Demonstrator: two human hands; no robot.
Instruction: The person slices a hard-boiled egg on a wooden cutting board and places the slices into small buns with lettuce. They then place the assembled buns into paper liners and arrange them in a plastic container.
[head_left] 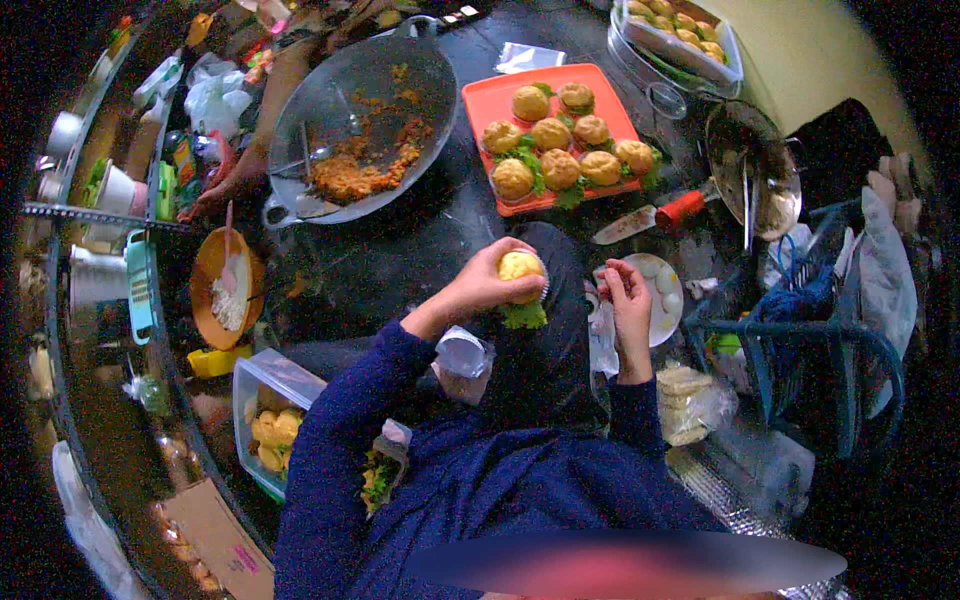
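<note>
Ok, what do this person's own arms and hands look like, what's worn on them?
Both arms are covered by long, dark blue sleeves of a soft, loose top, reaching to the wrists. The left hand and right hand are bare: no gloves show, and no rings or watch can be made out.

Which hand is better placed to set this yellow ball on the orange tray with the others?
Left, probably. The left hand already grips the yellow ball with its lettuce leaf, and the orange tray lies just ahead. The right hand is by the white plate; whether it holds anything is unclear.
</note>
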